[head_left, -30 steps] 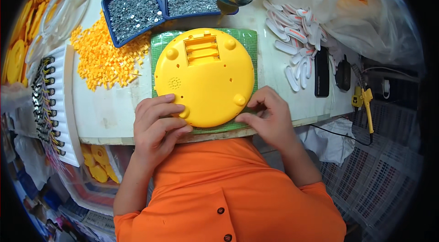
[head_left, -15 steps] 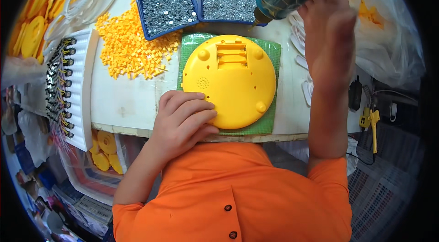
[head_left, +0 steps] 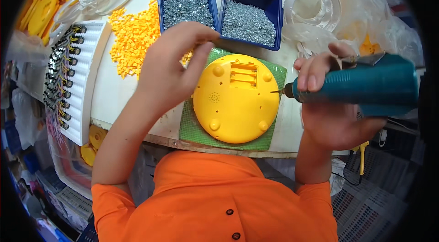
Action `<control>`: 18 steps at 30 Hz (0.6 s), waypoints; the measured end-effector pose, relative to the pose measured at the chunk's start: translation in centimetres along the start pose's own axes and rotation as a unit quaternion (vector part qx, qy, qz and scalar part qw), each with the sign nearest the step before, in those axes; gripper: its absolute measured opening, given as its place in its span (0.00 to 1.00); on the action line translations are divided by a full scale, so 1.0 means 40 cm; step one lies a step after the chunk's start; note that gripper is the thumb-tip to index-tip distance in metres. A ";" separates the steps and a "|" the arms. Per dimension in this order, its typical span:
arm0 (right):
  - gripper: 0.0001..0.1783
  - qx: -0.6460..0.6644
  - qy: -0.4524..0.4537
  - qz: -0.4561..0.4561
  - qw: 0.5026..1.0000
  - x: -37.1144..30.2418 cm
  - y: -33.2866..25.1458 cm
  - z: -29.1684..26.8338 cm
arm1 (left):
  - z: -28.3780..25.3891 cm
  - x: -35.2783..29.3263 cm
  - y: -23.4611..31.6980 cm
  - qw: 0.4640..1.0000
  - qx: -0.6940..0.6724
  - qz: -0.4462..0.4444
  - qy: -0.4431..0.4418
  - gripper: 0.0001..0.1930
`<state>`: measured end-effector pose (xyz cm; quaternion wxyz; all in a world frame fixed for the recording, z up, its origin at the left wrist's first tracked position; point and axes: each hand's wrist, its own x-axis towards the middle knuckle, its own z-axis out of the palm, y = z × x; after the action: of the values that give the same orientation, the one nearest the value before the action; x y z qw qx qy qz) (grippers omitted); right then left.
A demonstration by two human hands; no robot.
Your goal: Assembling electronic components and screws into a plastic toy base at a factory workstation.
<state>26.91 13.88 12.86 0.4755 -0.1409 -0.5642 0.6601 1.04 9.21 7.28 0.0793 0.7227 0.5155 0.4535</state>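
Observation:
A round yellow plastic housing (head_left: 235,100) lies back-side up on a green mat (head_left: 192,128) at the table's near edge. My right hand (head_left: 331,104) grips a teal electric screwdriver (head_left: 361,85) held sideways, its bit pointing left at the housing's right rim. My left hand (head_left: 171,66) hovers above the table left of the housing, thumb and fingers pinched near the left blue bin (head_left: 186,6) of small screws; whether it holds a screw is too small to tell.
A second blue bin (head_left: 250,13) of screws stands behind the housing. A heap of small orange parts (head_left: 132,36) lies at back left, next to a white rack (head_left: 75,77) of black parts. White plastic rings (head_left: 315,2) and clear bags sit at back right.
My left hand has lifted off the housing and risen toward the screw bins. My right hand has brought the screwdriver down from the back to the housing's right side.

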 end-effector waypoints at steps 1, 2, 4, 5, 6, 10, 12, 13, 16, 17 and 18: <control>0.63 0.019 -0.013 -0.032 0.999 -0.003 0.011 -0.008 | -0.011 -0.005 -0.003 0.997 -0.039 -0.064 0.021 0.07; 0.63 0.018 -0.014 -0.031 0.999 0.001 0.018 -0.013 | -0.020 -0.014 -0.006 0.988 -0.078 -0.127 0.041 0.06; 0.65 0.094 -0.024 -0.026 0.995 0.032 0.041 -0.006 | -0.019 -0.054 -0.018 0.987 -0.063 -0.139 0.058 0.06; 0.66 0.100 -0.037 -0.035 0.994 0.063 0.058 -0.003 | -0.016 -0.072 -0.022 0.987 -0.048 -0.144 0.054 0.07; 0.67 0.111 -0.051 -0.076 0.990 0.089 0.102 -0.006 | -0.018 -0.090 -0.027 0.987 -0.031 -0.150 0.052 0.07; 0.67 0.099 -0.048 -0.011 0.994 0.172 0.188 0.032 | -0.028 -0.065 -0.042 0.979 0.196 -0.050 0.009 0.12; 0.58 -0.006 -0.095 -0.059 0.994 0.194 0.223 0.035 | -0.009 -0.045 -0.089 0.973 0.222 -0.057 0.015 0.14; 0.40 -0.165 -0.080 -0.040 0.982 0.203 0.193 0.062 | -0.009 -0.037 -0.120 0.971 0.237 -0.031 0.002 0.13; 0.27 -0.153 -0.067 -0.022 0.986 0.191 0.195 0.075 | -0.012 -0.024 -0.163 0.971 0.239 0.005 -0.010 0.11; 0.23 -0.125 -0.042 -0.022 0.991 0.193 0.189 0.083 | -0.012 -0.021 -0.170 0.969 0.248 0.011 -0.011 0.11; 0.23 -0.126 -0.047 -0.017 0.991 0.201 0.191 0.091 | -0.009 -0.018 -0.174 0.967 0.255 0.018 -0.012 0.10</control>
<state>16.62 18.66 10.15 0.4385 -0.1591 -0.6669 0.5811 -3.93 11.65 3.01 -0.1098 0.7338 0.6000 0.2991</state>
